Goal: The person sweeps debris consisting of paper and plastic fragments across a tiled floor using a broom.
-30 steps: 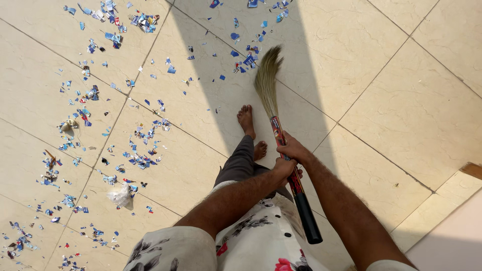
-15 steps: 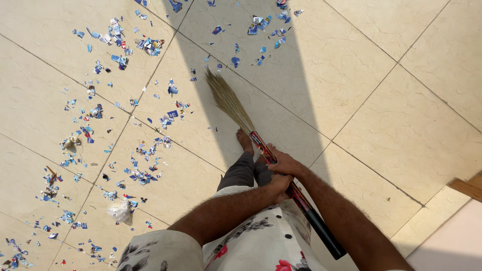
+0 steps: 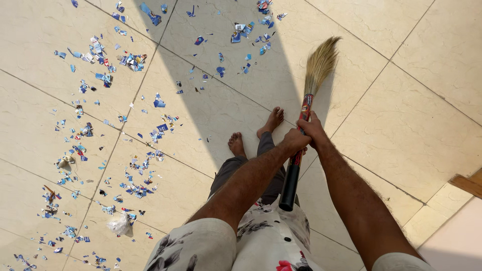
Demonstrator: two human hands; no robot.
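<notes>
The broom (image 3: 306, 108) stands out in front of the person, bristles up by the right side of the shadow, well apart from the paper bits (image 3: 135, 125) on the left. Both hands wrap tight around its stick: the right hand (image 3: 314, 129) higher, the left hand (image 3: 293, 142) just under it, touching. To sweep well, I think the bristles should sit flat on the floor (image 3: 401, 100) (no flicking) and drag low toward the bits, staying off the bare feet (image 3: 253, 133).
</notes>
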